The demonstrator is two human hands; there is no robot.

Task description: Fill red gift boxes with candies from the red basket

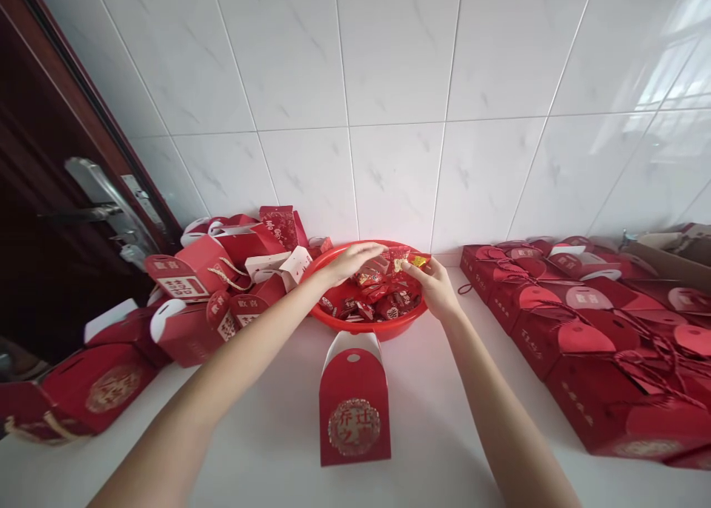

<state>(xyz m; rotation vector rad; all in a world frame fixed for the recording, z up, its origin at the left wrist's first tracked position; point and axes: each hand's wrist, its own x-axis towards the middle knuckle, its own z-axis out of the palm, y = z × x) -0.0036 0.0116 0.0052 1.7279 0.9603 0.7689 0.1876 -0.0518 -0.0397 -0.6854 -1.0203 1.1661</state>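
Your bare left forearm (pixel 252 339) and right forearm (pixel 492 378) slanted forward, converging. Your left hand (pixel 355 262) pointed rightward, fingers (pixel 374 251) extended, back upward; your right hand (pixel 437 286) angled inward, thumb (pixel 413 271) pinching toward its fingers.

With my right fingers (pixel 418 273) I hold a shiny red packet (pixel 398 255) over a red bowl (pixel 383 333) with more inside. My left fingers (pixel 364 252) are over the bowl too. 1 open red box (pixel 355 389) stands near me on the white tabletop (pixel 266 426), between 2 bunches of boxes (pixel 541 341).
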